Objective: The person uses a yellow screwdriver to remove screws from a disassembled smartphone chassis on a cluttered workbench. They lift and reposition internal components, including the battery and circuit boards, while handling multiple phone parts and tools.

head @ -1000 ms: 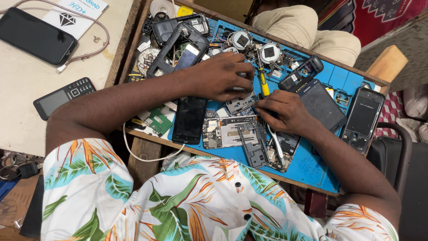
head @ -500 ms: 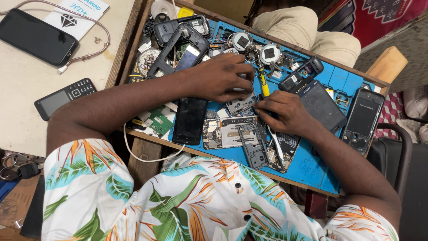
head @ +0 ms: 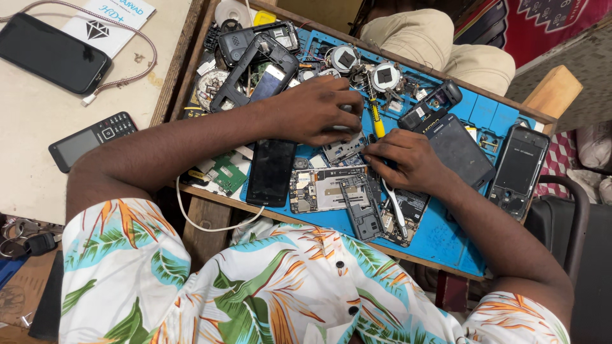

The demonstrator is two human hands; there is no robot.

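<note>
Left hand (head: 322, 111) presses down on a small phone part (head: 344, 148); right hand (head: 405, 159) pinches a yellow-handled screwdriver (head: 377, 121) at it.
Both work over the blue mat (head: 446, 239) on the tabletop (head: 38, 127). An opened phone board (head: 328, 189) lies just below, a black phone (head: 271, 172) beside it.

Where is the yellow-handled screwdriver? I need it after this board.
In the head view, the yellow-handled screwdriver stands mid-mat on the blue work mat, between the left hand and the right hand.
</note>
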